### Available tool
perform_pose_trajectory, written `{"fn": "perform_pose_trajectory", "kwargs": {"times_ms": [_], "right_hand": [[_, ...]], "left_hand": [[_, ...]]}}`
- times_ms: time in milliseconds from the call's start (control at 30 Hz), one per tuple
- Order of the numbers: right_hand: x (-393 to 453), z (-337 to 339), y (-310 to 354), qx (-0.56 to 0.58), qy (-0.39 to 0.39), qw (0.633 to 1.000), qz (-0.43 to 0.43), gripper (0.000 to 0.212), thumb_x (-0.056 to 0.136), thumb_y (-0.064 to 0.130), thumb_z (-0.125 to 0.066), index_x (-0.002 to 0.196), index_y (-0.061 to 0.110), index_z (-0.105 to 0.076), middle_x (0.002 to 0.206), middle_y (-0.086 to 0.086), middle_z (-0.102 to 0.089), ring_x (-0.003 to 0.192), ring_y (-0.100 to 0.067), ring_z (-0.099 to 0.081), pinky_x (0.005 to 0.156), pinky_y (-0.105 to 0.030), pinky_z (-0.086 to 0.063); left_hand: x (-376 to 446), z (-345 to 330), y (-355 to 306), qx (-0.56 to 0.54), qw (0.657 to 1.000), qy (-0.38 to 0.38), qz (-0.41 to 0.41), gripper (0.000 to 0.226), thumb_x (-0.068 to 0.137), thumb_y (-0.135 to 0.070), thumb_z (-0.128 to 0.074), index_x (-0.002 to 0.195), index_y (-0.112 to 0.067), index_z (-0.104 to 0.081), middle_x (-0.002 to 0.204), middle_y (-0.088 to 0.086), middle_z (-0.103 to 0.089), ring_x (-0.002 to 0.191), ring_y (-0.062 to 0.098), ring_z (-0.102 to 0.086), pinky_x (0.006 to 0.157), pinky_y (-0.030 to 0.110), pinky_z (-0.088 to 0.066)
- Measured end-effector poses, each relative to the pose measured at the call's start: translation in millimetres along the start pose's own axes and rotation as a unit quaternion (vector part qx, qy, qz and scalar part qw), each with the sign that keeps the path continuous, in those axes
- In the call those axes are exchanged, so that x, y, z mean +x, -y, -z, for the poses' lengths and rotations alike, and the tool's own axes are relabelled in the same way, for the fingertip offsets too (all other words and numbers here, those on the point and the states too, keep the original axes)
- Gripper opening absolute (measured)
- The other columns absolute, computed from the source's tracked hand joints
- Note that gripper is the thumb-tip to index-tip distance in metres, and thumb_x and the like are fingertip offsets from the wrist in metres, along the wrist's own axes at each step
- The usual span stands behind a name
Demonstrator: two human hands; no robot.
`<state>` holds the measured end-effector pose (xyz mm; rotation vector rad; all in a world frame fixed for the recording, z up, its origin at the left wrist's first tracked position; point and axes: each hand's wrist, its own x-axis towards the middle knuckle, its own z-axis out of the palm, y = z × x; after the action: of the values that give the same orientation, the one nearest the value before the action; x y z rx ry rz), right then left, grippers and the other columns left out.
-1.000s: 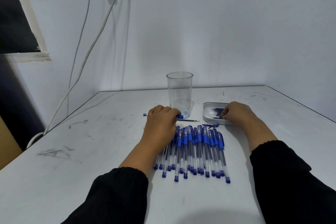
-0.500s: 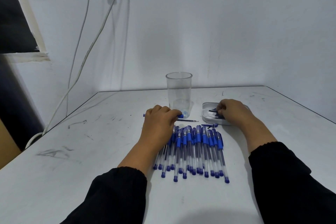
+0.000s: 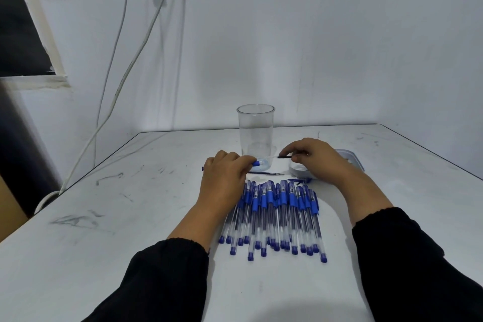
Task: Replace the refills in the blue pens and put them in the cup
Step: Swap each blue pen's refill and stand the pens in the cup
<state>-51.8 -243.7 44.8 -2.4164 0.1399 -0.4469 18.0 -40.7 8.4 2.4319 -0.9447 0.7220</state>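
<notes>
Your left hand (image 3: 226, 180) lies knuckles-up on the table (image 3: 130, 217), fingers curled round a pen barrel whose blue end (image 3: 256, 163) pokes out toward the cup; another blue tip shows at the hand's far left side. Your right hand (image 3: 317, 158) is raised just over the tray, thumb and fingers pinching a thin dark refill (image 3: 284, 157) that points left toward the barrel's end, with a short gap between the two.

By size from there: the white table is scuffed with dark marks. Your black sleeves (image 3: 167, 277) cover both forearms to the wrists. The row of blue pens (image 3: 274, 217) lies side by side in front of you, caps away from you, its left edge tucked under your left wrist. The clear cup (image 3: 256, 133) stands upright behind the hands. The shallow grey tray (image 3: 350, 162) sits right of the cup, mostly hidden by your right hand. A loose refill (image 3: 266, 173) rests on the table between the cup and the pens.
</notes>
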Motion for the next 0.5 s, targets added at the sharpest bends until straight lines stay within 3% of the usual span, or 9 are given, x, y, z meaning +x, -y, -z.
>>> {"fn": "perform_pose_trajectory", "kwargs": {"times_ms": [500], "right_hand": [[-3.9, -1.0, 6.4, -0.019, 0.016, 1.0, 0.001, 0.034, 0.095, 0.003, -0.051, 0.099, 0.03, -0.071, 0.103, 0.001, -0.06, 0.098, -0.014, -0.055, 0.087, -0.027, -0.041]], "left_hand": [[0.2, -0.5, -0.1, 0.009, 1.0, 0.005, 0.015, 0.03, 0.1, -0.028, -0.042, 0.125, -0.031, -0.057, 0.115, -0.007, -0.063, 0.109, 0.016, -0.047, 0.088, 0.028, -0.027]]}}
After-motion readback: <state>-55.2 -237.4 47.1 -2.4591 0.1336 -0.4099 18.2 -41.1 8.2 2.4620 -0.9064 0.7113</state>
